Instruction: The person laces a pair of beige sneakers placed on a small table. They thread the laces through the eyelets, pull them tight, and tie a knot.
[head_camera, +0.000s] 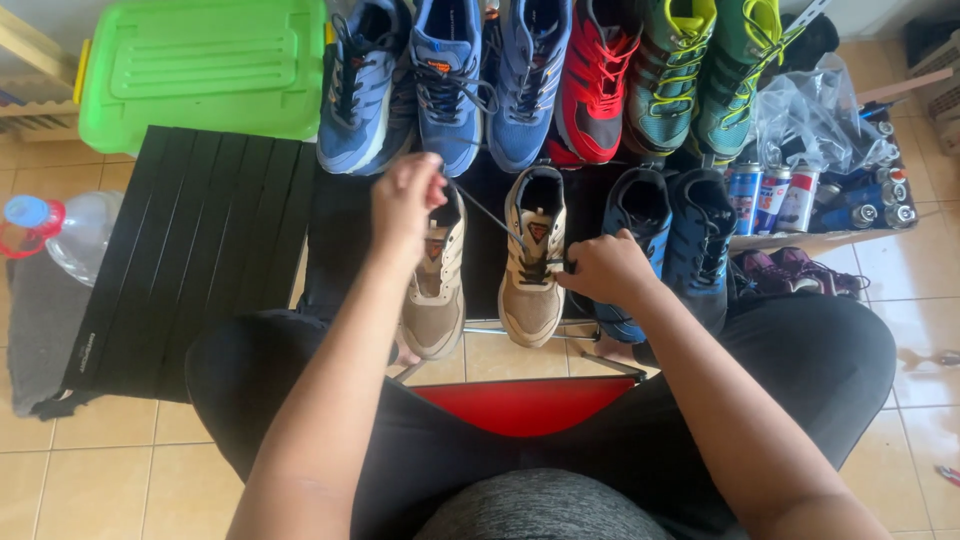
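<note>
Holding lace (490, 212) taut btwn left hand (405, 200) & right hand (603, 268) over beige shoe (531, 265).

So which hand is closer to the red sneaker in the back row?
The right. The right hand pinches the lace on the beige shoe, below the red sneaker. The left hand pulls the lace up farther left, under the blue sneakers.

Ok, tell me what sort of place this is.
Probably a shoe-care corner in a home: tiled floor, rows of sports shoes on a low black table, spray cans alongside.
</note>
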